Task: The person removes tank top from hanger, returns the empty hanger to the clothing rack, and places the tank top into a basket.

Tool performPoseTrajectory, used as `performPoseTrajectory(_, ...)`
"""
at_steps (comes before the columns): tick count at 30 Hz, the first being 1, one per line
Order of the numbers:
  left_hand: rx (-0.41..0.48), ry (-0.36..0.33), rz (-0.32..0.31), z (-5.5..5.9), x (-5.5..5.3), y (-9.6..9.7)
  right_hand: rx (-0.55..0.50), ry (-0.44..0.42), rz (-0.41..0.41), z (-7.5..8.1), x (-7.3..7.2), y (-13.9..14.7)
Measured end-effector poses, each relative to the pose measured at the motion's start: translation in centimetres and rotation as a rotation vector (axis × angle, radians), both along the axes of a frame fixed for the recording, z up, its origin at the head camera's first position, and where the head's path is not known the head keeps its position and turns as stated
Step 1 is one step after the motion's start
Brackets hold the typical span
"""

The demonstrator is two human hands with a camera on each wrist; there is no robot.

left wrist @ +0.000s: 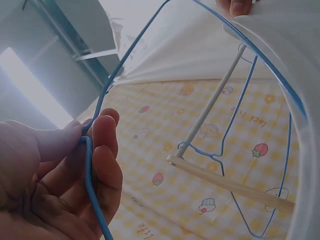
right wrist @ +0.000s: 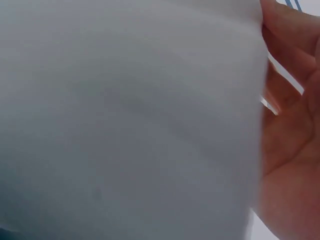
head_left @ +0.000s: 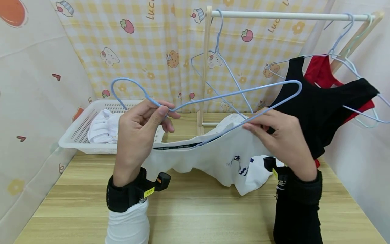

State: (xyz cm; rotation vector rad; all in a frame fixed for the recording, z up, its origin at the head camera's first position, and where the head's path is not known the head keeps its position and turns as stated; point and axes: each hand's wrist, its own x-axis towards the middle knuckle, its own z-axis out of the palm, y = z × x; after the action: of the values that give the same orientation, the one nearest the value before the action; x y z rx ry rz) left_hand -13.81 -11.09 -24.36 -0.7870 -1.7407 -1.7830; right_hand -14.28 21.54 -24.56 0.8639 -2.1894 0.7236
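In my left hand [head_left: 138, 130] a light-blue wire hanger [head_left: 222, 96] is pinched at the neck below its hook, thumb against fingers. The hook points left. My right hand [head_left: 275, 135] pinches the edge of a white garment [head_left: 210, 159] with dark-blue embroidery and a black lettered tape inside its opening. The hanger's lower bar runs past the right fingertips, and its lower end goes into that opening, where the cloth hides it. White cloth [right wrist: 130, 120] fills most of the right wrist view. In the left wrist view, the thumb and fingers [left wrist: 102, 165] surround the blue wire.
Behind stands a wooden rack [head_left: 286, 14] with another blue hanger [head_left: 217, 37] on its rail. At the right hang a black top [head_left: 317, 98] and a red garment [head_left: 320, 71]. A white basket [head_left: 76, 146] with folded white cloth [head_left: 103, 127] stands at the left on the wooden table [head_left: 198, 213].
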Motion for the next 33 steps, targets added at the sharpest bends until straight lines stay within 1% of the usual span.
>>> performPoseTrajectory(2, -0.002, -0.005, -0.007, 0.0, 0.0, 0.2, 0.082, -0.053, 0.019, -0.1, -0.1, -0.6)
performPoseTrajectory(4, -0.003, -0.010, -0.007, 0.0, 0.1, 0.3, 0.154, -0.137, 0.034, -0.2, -0.3, -1.2)
performPoseTrajectory(7, 0.002, -0.005, -0.003, 0.0, 0.2, 0.4, 0.236, -0.266, 0.055, -0.5, -0.7, -1.9)
performPoseTrajectory(9, 0.008, 0.004, -0.001, 0.0, 0.3, 0.4, 0.280, -0.325, 0.072, -0.8, -1.0, -2.4)
performPoseTrajectory(13, 0.016, 0.025, -0.004, 0.1, 0.4, 0.4, 0.350, -0.383, 0.104, -1.3, -1.4, -2.8)
performPoseTrajectory(15, 0.010, 0.036, 0.001, 0.2, 0.4, 0.4, 0.350, -0.379, 0.103, -1.3, -1.3, -2.6)
performPoseTrajectory(16, 0.007, 0.041, 0.004, 0.2, 0.4, 0.3, 0.336, -0.359, 0.102, -1.2, -1.2, -2.3)
performPoseTrajectory(18, -0.003, 0.053, 0.014, 0.3, 0.4, 0.2, 0.279, -0.284, 0.088, -0.9, -1.0, -1.4)
performPoseTrajectory(20, -0.012, 0.066, 0.026, 0.3, 0.3, 0.1, 0.182, -0.189, 0.054, -0.6, -0.6, -0.2)
performPoseTrajectory(22, -0.014, 0.075, 0.035, 0.3, 0.2, 0.0, 0.051, -0.103, 0.014, -0.3, -0.1, 1.0)
performPoseTrajectory(24, -0.015, 0.079, 0.047, 0.3, 0.1, -0.2, -0.119, -0.059, -0.011, 0.0, 0.4, 1.9)
performPoseTrajectory(25, -0.015, 0.079, 0.053, 0.3, 0.1, -0.3, -0.226, -0.049, 0.005, 0.1, 0.5, 2.2)
performPoseTrajectory(27, -0.008, 0.072, 0.059, 0.3, 0.1, -0.4, -0.432, -0.032, 0.083, 0.2, 0.6, 2.5)
performPoseTrajectory(29, -0.012, 0.063, 0.065, 0.1, 0.0, -0.4, -0.575, -0.018, 0.164, 0.4, 0.7, 2.4)
performPoseTrajectory(31, -0.028, 0.053, 0.073, 0.0, -0.1, -0.3, -0.639, -0.018, 0.251, 0.4, 0.8, 1.9)
performPoseTrajectory(33, -0.047, 0.045, 0.076, -0.3, -0.3, -0.1, -0.598, -0.031, 0.264, 0.4, 0.8, 1.3)
